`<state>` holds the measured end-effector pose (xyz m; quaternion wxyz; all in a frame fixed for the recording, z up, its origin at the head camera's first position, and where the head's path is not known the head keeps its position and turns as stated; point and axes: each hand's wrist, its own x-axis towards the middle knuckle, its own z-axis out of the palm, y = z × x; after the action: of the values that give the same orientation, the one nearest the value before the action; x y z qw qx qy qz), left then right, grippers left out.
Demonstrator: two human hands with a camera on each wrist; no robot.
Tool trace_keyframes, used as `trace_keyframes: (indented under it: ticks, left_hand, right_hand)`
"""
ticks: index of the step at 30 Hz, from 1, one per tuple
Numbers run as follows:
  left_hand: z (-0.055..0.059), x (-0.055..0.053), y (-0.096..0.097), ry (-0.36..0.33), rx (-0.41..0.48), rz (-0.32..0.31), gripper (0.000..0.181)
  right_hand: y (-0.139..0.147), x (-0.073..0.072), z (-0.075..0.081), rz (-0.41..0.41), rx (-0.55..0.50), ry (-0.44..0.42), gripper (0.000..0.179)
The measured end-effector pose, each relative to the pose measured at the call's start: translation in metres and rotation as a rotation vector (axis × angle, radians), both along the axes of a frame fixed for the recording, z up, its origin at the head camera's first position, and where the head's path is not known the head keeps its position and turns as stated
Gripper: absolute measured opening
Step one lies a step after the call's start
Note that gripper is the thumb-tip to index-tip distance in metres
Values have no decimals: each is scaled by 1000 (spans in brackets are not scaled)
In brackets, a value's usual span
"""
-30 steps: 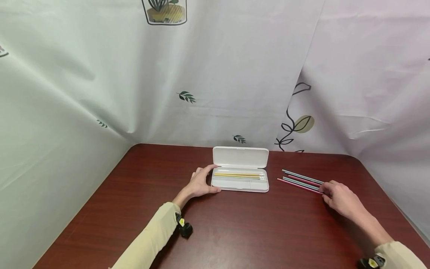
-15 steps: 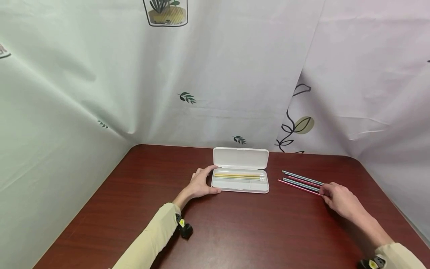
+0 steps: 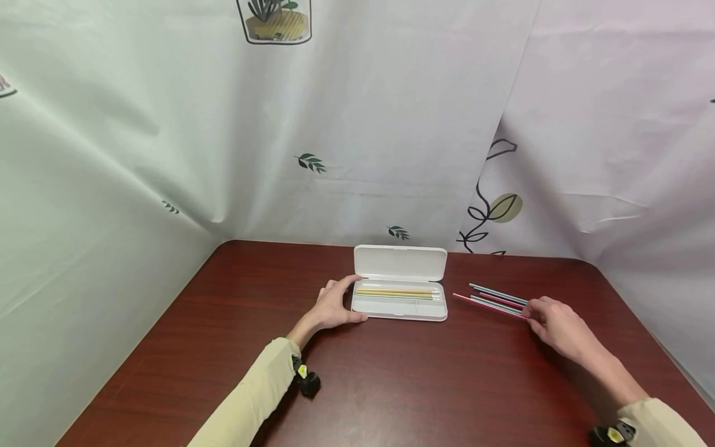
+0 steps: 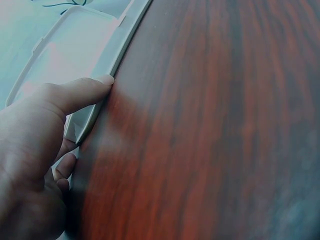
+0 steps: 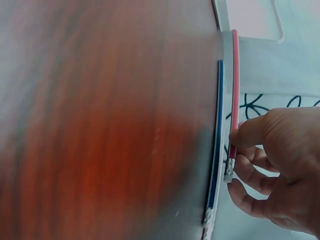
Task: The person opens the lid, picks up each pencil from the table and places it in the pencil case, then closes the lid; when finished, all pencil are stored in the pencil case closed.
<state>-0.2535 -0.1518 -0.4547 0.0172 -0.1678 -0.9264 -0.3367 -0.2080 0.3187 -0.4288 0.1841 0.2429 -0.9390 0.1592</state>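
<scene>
A white pencil case [image 3: 385, 307] lies on the table with its lid [image 3: 400, 262] raised. Several yellow and pale pencils [image 3: 393, 292] rest inside. My left hand [image 3: 332, 306] holds the case by its left end, thumb [image 4: 92, 92] along the front edge and fingers behind. Over on the right, my right hand [image 3: 561, 326] pinches a pink pencil [image 5: 236, 80] close to its eraser end, tilted up off the table. Beside it lie several other pencils, blue ones [image 5: 219, 110] and another pink one; the right hand partly hides their ends in the head view.
The reddish-brown wooden table [image 3: 413, 385] runs back to a pale printed curtain [image 3: 380, 124], which hangs behind and along both sides. A black wrist camera [image 3: 309, 383] sits at the left sleeve, another [image 3: 606, 436] at the right one.
My right hand has shifted a little left, and the pink pencil in it has moved left and lifted away from the others. My left hand and the case stay put.
</scene>
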Motion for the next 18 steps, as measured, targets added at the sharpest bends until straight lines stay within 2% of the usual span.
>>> trace_keyframes:
  ticks: [18]
  left_hand:
    - [0, 0, 1, -14, 16, 7, 88]
  right_hand:
    - [-53, -22, 18, 44, -10, -40, 21]
